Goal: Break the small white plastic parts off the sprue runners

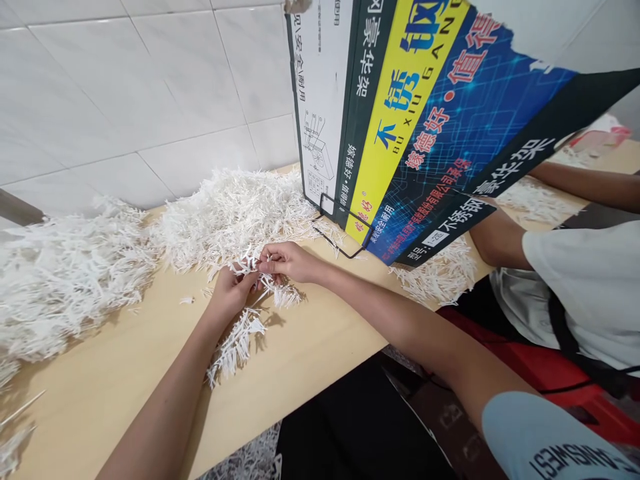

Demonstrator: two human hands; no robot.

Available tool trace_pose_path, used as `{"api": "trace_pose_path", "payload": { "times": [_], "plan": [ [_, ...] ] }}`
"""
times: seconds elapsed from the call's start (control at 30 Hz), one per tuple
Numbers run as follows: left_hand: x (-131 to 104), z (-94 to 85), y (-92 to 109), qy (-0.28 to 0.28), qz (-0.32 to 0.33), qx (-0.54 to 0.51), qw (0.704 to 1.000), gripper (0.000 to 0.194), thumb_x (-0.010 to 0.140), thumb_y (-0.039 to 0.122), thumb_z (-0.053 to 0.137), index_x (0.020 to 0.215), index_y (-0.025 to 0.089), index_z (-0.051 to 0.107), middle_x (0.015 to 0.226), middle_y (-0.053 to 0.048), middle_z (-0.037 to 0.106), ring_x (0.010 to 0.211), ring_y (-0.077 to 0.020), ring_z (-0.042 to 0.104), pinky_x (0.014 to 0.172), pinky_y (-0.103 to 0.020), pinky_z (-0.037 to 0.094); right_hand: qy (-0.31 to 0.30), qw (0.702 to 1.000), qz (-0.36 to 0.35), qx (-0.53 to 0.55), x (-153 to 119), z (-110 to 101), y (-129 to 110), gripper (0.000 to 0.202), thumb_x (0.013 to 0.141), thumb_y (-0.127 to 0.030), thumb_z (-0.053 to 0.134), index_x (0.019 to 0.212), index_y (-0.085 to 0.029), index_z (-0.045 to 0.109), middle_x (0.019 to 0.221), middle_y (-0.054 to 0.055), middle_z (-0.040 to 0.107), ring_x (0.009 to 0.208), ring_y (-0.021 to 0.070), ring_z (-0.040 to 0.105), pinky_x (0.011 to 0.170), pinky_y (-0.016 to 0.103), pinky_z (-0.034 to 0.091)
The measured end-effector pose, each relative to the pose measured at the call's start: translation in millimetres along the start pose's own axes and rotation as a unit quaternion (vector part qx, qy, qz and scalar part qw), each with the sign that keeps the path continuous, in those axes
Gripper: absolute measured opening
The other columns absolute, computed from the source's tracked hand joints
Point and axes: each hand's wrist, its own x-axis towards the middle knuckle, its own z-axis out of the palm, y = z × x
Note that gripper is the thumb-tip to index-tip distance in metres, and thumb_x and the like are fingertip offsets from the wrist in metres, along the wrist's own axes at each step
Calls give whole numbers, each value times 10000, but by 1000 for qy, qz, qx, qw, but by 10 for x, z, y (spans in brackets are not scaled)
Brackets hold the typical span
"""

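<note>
Just in front of the big white heap, my two hands meet over the table. My left hand is closed around a small bunch of thin white strips, whose ends stick up between the fingers. My right hand pinches at the same bunch with thumb and forefinger, touching the left fingertips. A loose tuft of white strips lies below my right hand. Another tuft rests on the table beside my left wrist. The exact kind of strip is too fine to make out.
Heaps of white strips line the tiled wall. A printed cardboard box stands as a divider in a black wire stand. Right of it sits a person in a white sleeve. The wooden table has its edge near my lap.
</note>
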Motion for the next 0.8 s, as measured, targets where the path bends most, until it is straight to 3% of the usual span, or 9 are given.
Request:
{"api": "trace_pose_path", "payload": {
  "times": [0.13, 0.23, 0.33, 0.43, 0.63, 0.73, 0.8],
  "plan": [
    [-2, -11, 13, 11, 4, -65, 998, 298, 859, 406, 688, 694, 175, 594, 535, 23, 541, 460, -91, 445, 457, -212, 322, -20, 999, -16, 19, 3, -41, 12, 419, 856, -557, 734, 842, -166, 587, 580, -50, 576, 462, 88, 516, 463, 205, 415],
    [0, -1, 28, 31, -17, -93, 995, 283, 841, 442, 712, 771, 181, 631, 544, 29, 551, 451, -93, 449, 449, -208, 338, 42, 998, -42, 28, 24, -45, 51, 354, 847, -478, 760, 873, -176, 576, 625, -55, 575, 481, 78, 507, 468, 193, 418],
    [2, 27, 38, 64, -35, -62, 995, 295, 850, 454, 703, 785, 172, 647, 545, 23, 554, 442, -94, 443, 431, -211, 321, 104, 993, -63, 11, 30, -28, 53, 324, 866, -397, 739, 1082, -201, 598, 982, 23, 694, 645, 90, 607, 516, 181, 462],
    [13, 45, 33, 98, -17, -34, 994, 322, 869, 432, 671, 692, 172, 602, 518, 24, 524, 438, -91, 429, 425, -216, 302, 83, 993, -73, -41, 7, -2, 16, 349, 925, -402, 671, 1213, -211, 626, 1203, 71, 682, 809, 120, 654, 611, 199, 498],
    [38, 33, 28, 128, 20, -16, 991, 395, 875, 438, 666, 610, 184, 520, 478, 43, 440, 434, -83, 381, 423, -218, 280, 92, 966, -89, -224, -8, 42, 51, 516, 738, -424, 877, 1168, -188, 716, 943, 23, 708, 749, 122, 605, 705, 232, 444],
    [44, 38, 21, 114, 19, -19, 993, 396, 878, 464, 672, 629, 177, 562, 506, 28, 487, 459, -91, 419, 436, -218, 301, 113, 944, -106, -292, 1, 36, 83, 230, 857, -366, 774, 993, -182, 753, 774, -14, 671, 711, 115, 573, 691, 226, 384],
    [45, 45, 13, 106, 9, -24, 994, 400, 878, 481, 670, 634, 176, 582, 502, 25, 488, 451, -94, 415, 429, -222, 294, 123, 934, -117, -314, 0, 30, 78, 192, 925, -340, 680, 856, -172, 741, 677, -30, 612, 657, 106, 522, 658, 229, 342]
  ]
}}
